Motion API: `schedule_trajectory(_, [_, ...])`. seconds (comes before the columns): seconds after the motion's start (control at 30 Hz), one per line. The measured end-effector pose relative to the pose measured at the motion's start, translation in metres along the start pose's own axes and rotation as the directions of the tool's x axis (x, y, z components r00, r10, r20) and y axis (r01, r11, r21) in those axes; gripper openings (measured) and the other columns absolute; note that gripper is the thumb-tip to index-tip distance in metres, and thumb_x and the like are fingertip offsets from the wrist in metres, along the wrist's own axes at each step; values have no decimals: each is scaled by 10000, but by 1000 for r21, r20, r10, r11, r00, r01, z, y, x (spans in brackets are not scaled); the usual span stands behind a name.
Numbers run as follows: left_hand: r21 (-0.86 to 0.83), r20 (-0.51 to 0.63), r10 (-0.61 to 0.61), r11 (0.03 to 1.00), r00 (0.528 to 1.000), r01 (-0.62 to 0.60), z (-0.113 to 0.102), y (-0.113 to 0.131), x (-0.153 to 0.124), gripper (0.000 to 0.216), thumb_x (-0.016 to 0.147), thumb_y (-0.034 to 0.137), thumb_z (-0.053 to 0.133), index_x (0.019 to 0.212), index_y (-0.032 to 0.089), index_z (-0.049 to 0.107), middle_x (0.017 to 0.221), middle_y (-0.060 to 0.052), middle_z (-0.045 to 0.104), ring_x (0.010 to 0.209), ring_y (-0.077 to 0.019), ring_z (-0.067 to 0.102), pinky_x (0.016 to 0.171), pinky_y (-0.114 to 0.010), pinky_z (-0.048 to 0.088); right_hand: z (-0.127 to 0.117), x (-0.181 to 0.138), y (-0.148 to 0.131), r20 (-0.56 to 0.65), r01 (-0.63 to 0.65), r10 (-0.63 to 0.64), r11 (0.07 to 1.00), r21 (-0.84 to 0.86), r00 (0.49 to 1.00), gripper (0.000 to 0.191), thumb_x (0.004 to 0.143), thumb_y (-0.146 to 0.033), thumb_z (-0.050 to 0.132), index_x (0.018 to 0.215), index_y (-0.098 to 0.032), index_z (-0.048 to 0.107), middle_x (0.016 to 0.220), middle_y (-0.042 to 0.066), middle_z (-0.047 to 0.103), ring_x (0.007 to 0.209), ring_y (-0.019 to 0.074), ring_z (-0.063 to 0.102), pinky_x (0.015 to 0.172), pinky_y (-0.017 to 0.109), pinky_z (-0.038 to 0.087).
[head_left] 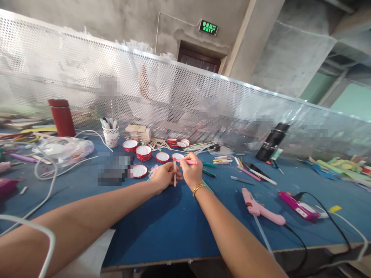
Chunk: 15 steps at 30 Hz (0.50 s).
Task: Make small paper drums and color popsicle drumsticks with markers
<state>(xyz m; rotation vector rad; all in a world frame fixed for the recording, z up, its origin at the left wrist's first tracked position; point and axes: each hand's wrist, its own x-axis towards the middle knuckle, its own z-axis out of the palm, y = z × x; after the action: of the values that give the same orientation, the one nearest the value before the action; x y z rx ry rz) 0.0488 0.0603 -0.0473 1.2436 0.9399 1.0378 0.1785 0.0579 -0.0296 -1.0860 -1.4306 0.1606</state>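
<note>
A popsicle stick [174, 178] stands nearly upright in my left hand [162, 178], whose fingers are closed around it. My right hand [191, 173], with a gold bracelet at the wrist, grips a pinkish-red marker pen [192, 162]. The pen points left, and its tip meets the upper end of the stick, where red colour shows. Just beyond the hands lie red-rimmed round pieces with white faces, among them one [162, 157] behind my left hand and another [139, 171] to its left. A small bundle of pale strands [153, 171] is partly hidden by my left hand.
On the blue table [162, 231], a pink glue gun [257, 208] and a magenta power strip [300, 206] with cables lie right. A black bottle [272, 142], red thermos [62, 117] and paper cup of pens [111, 136] stand farther back, before a perforated metal screen [191, 104].
</note>
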Motion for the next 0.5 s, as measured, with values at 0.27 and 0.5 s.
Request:
schedule_trajectory(0.27, [-2, 5, -6, 1000, 1000, 6, 1, 2, -2, 89, 923, 109, 567, 873, 182, 567, 819, -54, 753, 703, -182, 756, 543, -235, 556, -1, 1, 1, -23, -8, 9, 1000, 10, 1000, 133, 759, -314, 546, 662, -243, 489, 633, -6, 600, 640, 193, 558, 660, 296, 401])
schedule_trajectory(0.5, [-18, -11, -11, 1000, 1000, 11, 2, 4, -3, 122, 895, 105, 627, 828, 179, 558, 776, -35, 739, 674, -167, 748, 535, -216, 552, 0, -2, -4, 10, -1, 1, 999, 40, 1000, 140, 765, -308, 553, 660, -244, 486, 621, -22, 586, 623, 185, 555, 648, 289, 393])
